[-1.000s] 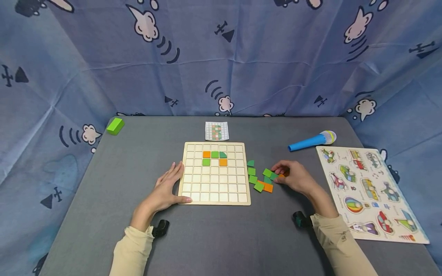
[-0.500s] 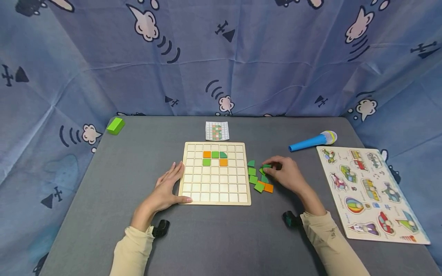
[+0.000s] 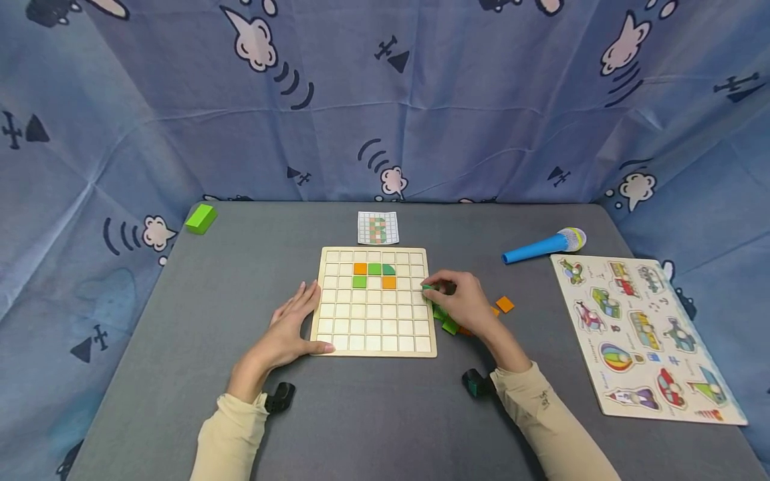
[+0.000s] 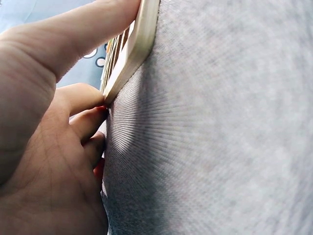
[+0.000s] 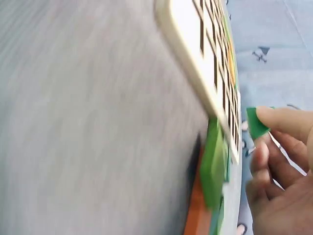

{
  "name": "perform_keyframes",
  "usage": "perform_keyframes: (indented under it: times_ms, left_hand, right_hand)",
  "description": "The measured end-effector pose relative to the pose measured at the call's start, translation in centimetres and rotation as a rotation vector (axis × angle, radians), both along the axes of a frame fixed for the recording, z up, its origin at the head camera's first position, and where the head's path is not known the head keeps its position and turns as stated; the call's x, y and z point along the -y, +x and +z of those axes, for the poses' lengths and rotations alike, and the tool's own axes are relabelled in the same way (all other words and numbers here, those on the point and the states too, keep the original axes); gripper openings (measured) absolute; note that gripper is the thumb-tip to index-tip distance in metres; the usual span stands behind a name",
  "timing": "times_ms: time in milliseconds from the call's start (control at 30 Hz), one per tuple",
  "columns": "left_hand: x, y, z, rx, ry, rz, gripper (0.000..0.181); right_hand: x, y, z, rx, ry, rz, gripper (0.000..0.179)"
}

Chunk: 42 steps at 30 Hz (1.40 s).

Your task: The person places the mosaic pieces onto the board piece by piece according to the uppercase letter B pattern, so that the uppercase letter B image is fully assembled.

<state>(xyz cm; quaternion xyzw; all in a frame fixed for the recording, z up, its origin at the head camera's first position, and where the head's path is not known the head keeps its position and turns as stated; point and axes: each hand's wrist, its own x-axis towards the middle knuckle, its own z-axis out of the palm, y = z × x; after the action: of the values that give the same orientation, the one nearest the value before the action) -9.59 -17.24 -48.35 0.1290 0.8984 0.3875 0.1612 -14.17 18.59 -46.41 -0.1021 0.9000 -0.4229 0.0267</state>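
Right hand [image 3: 460, 302] covered part of the pile of loose tiles [image 3: 450, 327] in the head view, so no count was possible. The green tile [image 5: 255, 122] was largely masked by the digits; its full outline could not be read. In the left wrist view the thumb tip was cut off at the top edge; the right wrist view was blurred over the counter [image 3: 385, 414]. Print on the pattern card [image 3: 377, 228], behind the grid board [image 3: 374, 327], was too small to make out in detail. Board: pale wood, square, seven by seven shallow cells, flat on the counter. Second row from the back, left to right: orange, green, and a darker green piece with one rounded corner. Third row: a green and an orange square with one bare cell between them. Held piece: green, thin, with a straight edge showing, raised near the board's right edge; contact with the board could not be judged. Right grip: nearly closed, tile pinched between thumb and fingers. Left hand [image 3: 291, 331]: grip spread wide, fingers extended along the board's left edge, thumb lying on its near left corner. An orange tile [image 3: 504, 304] lay apart, right of the right hand.
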Motion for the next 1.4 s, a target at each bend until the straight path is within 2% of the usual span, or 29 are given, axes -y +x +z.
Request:
perform_keyframes:
  times_ms: [167,267,467,700,1033,1200,1400]
  left_hand:
    - [0.0,0.0,0.1,0.001,-0.006,0.0,0.119]
    - [0.0,-0.1,0.1,0.002,-0.006,-0.004,0.119]
    - [0.0,-0.1,0.1,0.006,-0.012,-0.006,0.119]
    - [0.0,-0.2,0.0,0.008,0.004,-0.008,0.119]
    - [0.1,-0.2,-0.1,0.0,0.002,0.001,0.12]
    - [0.1,-0.1,0.0,0.006,0.001,0.004,0.119]
    - [0.1,-0.1,0.0,0.016,0.01,0.004,0.119]
  right_hand:
    - [2.1,-0.2,-0.3,0.041,-0.12,0.038,0.013]
    - [3.2,-0.3,-0.5,0.05,-0.141,0.042,0.014]
    - [4.9,-0.6,-0.5,0.042,-0.079,0.031,0.01]
    - [5.9,-0.9,-0.5,0.087,-0.006,-0.02,0.008]
    - [6.8,-1.1,-0.6,0.075,-0.033,-0.057,0.011]
    - [6.5,-0.9,-0.4,0.078,-0.014,-0.019,0.009]
    - [4.5,-0.8,-0.1,0.075,0.044,0.028,0.014]
